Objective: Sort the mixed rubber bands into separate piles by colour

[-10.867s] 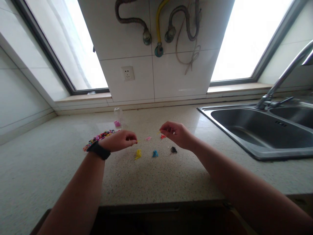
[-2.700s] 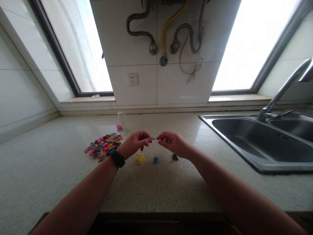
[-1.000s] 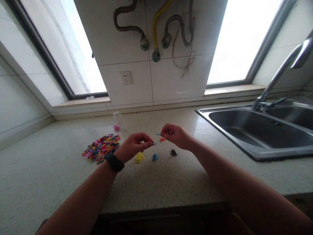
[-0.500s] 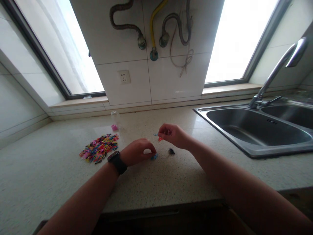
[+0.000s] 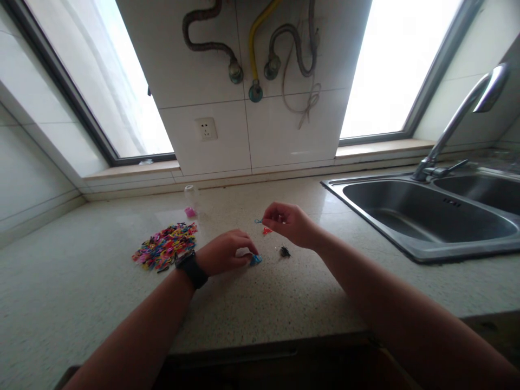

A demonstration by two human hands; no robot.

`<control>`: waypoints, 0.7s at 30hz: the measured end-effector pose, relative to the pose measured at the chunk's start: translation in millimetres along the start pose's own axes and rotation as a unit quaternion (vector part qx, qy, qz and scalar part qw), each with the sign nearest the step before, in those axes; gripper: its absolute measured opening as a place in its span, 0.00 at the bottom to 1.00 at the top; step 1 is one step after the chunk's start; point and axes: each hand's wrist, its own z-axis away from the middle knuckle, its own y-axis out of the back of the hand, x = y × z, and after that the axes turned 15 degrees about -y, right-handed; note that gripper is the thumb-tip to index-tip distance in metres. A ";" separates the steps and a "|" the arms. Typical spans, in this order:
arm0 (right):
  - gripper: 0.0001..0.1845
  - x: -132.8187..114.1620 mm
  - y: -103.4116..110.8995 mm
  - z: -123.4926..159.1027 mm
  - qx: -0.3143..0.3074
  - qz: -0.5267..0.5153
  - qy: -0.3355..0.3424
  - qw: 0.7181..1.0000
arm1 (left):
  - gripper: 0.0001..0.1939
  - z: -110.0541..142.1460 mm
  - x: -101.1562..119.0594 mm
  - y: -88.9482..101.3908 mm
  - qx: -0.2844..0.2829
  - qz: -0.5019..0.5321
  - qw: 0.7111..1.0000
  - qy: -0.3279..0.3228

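We note a blue loop (image 5: 258, 221) pinched between fingertips of the right hand (image 5: 289, 223), above the bench (image 5: 239, 319) near the red pile (image 5: 267, 231); a slack pinch could drop it there, mixing colours. The left hand (image 5: 227, 252), fingers slightly curled, meets the blue pile (image 5: 255, 260); its grip we cannot tell. Snagging could scatter the pieces.

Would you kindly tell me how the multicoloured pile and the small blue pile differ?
Colour: the multicoloured pile mixes red, yellow, pink, black and other colours, while the small blue pile shows only blue. Size: the multicoloured pile spreads wide; the small blue pile is a little clump. Place: the small blue pile sits right at the left hand, the multicoloured pile farther left. Both lie on the speckled counter.
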 end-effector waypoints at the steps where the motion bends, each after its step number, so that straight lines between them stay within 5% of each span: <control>1: 0.08 -0.2 0.2 0.2 -0.001 -0.002 0.001 1.000 | 0.09 1.3 -0.5 1.1 -0.003 -0.002 1.000 0.003; 21: 0.11 -11.3 -1.1 2.2 0.000 -0.126 -0.011 0.992 | 0.15 0.5 0.0 -2.5 0.008 0.017 0.999 0.048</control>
